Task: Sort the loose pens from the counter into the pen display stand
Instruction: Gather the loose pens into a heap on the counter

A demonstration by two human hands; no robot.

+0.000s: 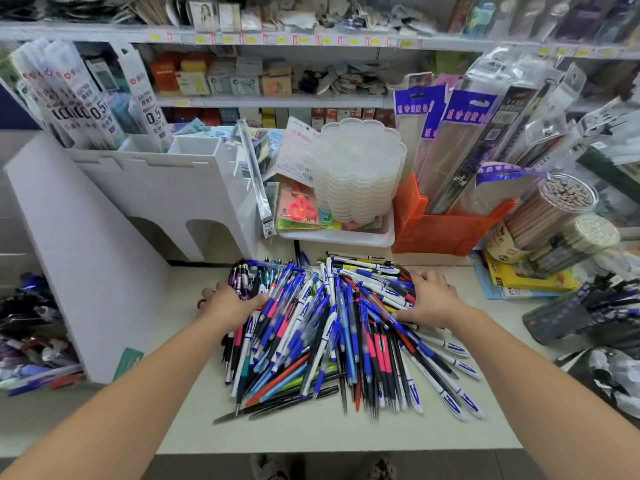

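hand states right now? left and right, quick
Left hand: open, fingers spread flat on the left edge of the pen pile, gripping nothing.
Right hand: open, resting on the pile's right side, holding nothing.

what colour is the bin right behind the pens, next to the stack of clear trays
Orange bin, seen in the head view.

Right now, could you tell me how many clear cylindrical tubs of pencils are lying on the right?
2: a larger pencil tub nearer the orange bin, and a smaller pencil tub just right of it. Others may be hidden behind the packets.
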